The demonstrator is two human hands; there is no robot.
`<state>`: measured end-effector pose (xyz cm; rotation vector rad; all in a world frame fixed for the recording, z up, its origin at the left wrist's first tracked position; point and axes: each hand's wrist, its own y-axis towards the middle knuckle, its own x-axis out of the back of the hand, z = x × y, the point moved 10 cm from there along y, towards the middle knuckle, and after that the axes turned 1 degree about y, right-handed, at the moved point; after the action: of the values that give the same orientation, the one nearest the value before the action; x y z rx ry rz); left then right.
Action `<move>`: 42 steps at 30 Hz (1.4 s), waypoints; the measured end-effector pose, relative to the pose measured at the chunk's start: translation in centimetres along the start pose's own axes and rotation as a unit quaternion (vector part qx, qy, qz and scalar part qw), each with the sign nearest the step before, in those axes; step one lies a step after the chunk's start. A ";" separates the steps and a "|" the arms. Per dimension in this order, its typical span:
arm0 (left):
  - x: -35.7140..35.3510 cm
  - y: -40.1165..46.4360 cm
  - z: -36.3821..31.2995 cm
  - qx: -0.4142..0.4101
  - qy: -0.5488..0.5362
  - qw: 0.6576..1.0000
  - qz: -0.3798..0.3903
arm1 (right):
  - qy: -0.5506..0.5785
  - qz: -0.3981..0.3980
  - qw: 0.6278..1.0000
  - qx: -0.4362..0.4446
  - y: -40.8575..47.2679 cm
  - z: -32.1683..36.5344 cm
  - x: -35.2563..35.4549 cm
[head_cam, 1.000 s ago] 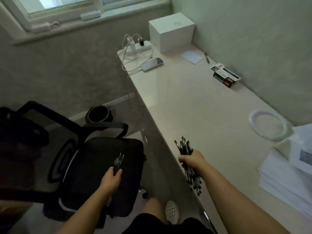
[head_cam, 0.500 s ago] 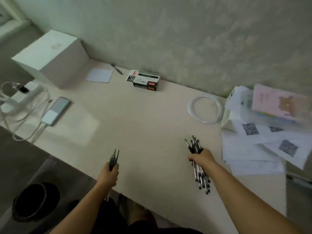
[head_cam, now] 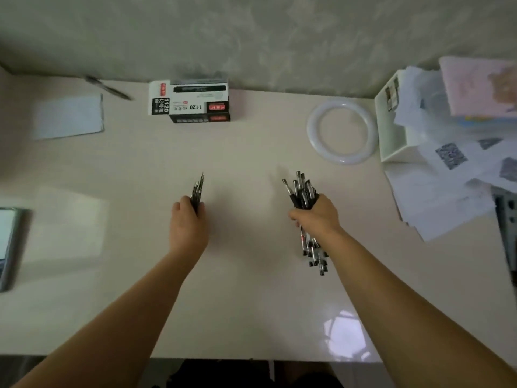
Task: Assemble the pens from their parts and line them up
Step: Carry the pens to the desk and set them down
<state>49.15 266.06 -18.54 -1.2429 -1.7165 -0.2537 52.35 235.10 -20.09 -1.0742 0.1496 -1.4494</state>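
My left hand (head_cam: 187,223) grips a thin bundle of dark pen refills (head_cam: 198,189), their tips pointing away from me over the middle of the cream desk (head_cam: 246,303). To the right, my right hand (head_cam: 316,217) grips a thicker bundle of clear pen barrels with black grips (head_cam: 301,191). The barrels' far ends fan out above my fist, and their other ends stick out below my wrist. Both hands hover low over the desk, about a hand's width apart.
A black, white and red pen box (head_cam: 190,100) lies by the wall. A white ring (head_cam: 342,131) sits at the back right, beside a white tray (head_cam: 391,141) and loose papers (head_cam: 447,203). A paper note (head_cam: 68,117), a loose pen (head_cam: 107,87) and a phone (head_cam: 8,242) are at the left.
The view has swung from the chair and window round to the desk. Both hands, each holding its bundle, have come over the desk's middle.
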 end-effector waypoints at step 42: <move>-1.4 -2.2 -3.0 -0.266 0.257 0.897 -0.242 | -0.327 -0.411 0.791 0.315 -4.2 3.2 -6.3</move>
<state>49.10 262.27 -17.37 -0.9589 -1.4902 -1.3051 50.17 242.96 -18.74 -1.0314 -1.3679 -1.5696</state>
